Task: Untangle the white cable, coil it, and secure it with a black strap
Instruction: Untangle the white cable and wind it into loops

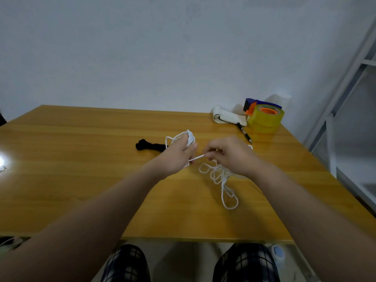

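The white cable point(222, 178) lies partly in a loose tangle on the wooden table point(81, 169), under and in front of my right hand. My left hand point(179, 153) grips a bundle of coiled cable loops that stick out above its fingers. A short taut stretch of cable runs from that hand to my right hand point(227, 153), which pinches it between thumb and fingers. The black strap point(150, 146) lies flat on the table just left of my left hand, partly hidden behind it.
At the back right of the table stand a yellow tape roll in a dispenser point(265, 117), a white notepad point(228, 118) and a black pen point(244, 135). A white metal shelf frame point(345, 110) rises to the right. The table's front edge is near my knees.
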Tool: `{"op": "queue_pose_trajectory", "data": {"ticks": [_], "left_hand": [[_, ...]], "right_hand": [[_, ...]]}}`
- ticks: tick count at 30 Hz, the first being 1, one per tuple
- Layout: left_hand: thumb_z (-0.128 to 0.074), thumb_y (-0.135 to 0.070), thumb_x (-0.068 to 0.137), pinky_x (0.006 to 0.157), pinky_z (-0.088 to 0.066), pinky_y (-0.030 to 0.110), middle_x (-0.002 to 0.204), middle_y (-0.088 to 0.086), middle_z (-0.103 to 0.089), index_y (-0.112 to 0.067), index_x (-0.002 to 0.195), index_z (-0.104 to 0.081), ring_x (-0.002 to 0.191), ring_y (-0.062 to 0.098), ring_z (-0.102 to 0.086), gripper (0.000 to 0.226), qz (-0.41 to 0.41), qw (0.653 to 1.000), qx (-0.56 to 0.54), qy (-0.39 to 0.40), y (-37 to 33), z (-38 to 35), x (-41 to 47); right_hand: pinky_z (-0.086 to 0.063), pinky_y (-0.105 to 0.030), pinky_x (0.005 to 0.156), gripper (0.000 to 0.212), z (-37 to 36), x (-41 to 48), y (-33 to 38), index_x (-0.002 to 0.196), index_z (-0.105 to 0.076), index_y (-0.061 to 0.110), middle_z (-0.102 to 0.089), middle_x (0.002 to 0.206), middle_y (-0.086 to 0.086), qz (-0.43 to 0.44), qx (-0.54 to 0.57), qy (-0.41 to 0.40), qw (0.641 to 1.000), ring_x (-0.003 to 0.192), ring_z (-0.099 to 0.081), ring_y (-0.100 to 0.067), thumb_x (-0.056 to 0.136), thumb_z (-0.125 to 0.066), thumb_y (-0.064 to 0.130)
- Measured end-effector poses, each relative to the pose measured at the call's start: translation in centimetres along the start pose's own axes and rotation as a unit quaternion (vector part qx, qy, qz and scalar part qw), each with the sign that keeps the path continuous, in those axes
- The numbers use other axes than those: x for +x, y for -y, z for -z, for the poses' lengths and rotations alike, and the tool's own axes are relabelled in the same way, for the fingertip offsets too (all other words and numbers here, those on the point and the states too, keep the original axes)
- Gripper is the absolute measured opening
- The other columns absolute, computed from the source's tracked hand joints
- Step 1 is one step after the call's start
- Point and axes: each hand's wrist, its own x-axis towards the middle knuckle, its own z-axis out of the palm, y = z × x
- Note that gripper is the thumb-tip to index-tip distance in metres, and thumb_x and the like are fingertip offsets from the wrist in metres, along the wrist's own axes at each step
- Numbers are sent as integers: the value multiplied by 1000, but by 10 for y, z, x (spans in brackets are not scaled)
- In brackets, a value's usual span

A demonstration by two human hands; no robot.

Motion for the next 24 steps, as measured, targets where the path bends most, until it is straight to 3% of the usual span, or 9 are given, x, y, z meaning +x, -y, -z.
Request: {"op": "queue_pose_trajectory", "data": {"ticks": [4, 8, 10, 12, 15, 17, 19, 22, 24], "left_hand": [[-34, -30, 102, 52, -41, 15, 67, 2, -52, -16, 83, -41, 59, 12, -48, 25, 0, 999, -33, 10, -8, -8, -2], [-33, -38, 101, 44, -29, 21, 67, 0, -41, -16, 84, -40, 53, 11, -34, 29, 74, 990, -106, 64, -9, -9, 1], [-32, -45, 100, 42, -21, 21, 61, -3, -35, -17, 82, -42, 48, 9, -26, 34, 77, 986, -110, 98, -10, -5, 1], [-36, -55, 95, 40, -19, 21, 56, -4, -32, -16, 75, -46, 44, 8, -24, 44, 60, 989, -59, 122, -10, 0, 0], [-57, -56, 85, 40, -25, 19, 54, -3, -37, -11, 73, -48, 41, 5, -32, 48, 4, 991, 88, 105, -8, 1, 1], [-62, -48, 86, 45, -28, 20, 58, -3, -44, -7, 74, -52, 49, 6, -41, 43, -30, 987, 142, 75, -2, -3, 4], [-61, -40, 89, 44, -27, 17, 58, -4, -45, -11, 69, -51, 48, 3, -42, 36, -32, 992, 121, 31, 4, -7, 3], [-62, -37, 89, 38, -26, 16, 59, -1, -40, -1, 84, -56, 38, 2, -32, 38, 31, 999, -34, -1, 10, -11, 1], [-61, -40, 89, 37, -23, 20, 58, -2, -36, -4, 93, -57, 38, 5, -29, 36, 67, 993, -94, 20, 9, -11, 1]], "right_hand": [[-45, -27, 70, 8, -8, -1, 4, 88, -72, 20, -67, 88, 11, 69, -2, 23, 997, 80, -58, -7, 86, -65, 19], [-46, -35, 68, 4, -9, 0, 3, 83, -68, 22, -61, 78, 9, 49, 0, -45, 998, 76, -57, -13, 85, -66, 24], [-43, -33, 67, 11, -8, -1, 2, 80, -61, 24, -57, 74, 13, 49, -16, -60, 997, 74, -53, -11, 82, -69, 31], [-34, -29, 67, 25, -6, -4, 0, 82, -54, 25, -54, 78, 15, 57, -88, -59, 993, 79, -47, -11, 77, -69, 44], [-25, -27, 75, 28, -6, -6, -12, 95, -64, 24, -59, 94, 8, 73, -163, -8, 984, 93, -47, -15, 81, -63, 48], [-26, -28, 82, 30, -11, -8, -21, 106, -67, 25, -62, 101, 5, 69, -129, 24, 989, 99, -48, -16, 84, -62, 44], [-33, -31, 87, 30, -14, -10, -26, 112, -67, 24, -64, 97, 6, 57, -52, 25, 997, 94, -50, -15, 85, -63, 37], [-41, -26, 77, 14, -16, -12, -27, 97, -73, 16, -68, 85, 5, 41, 56, -74, 995, 80, -55, -12, 87, -65, 20], [-42, -18, 77, 10, -17, -13, -22, 90, -75, 14, -68, 82, 10, 11, 116, -144, 983, 80, -58, -9, 85, -67, 16]]}}
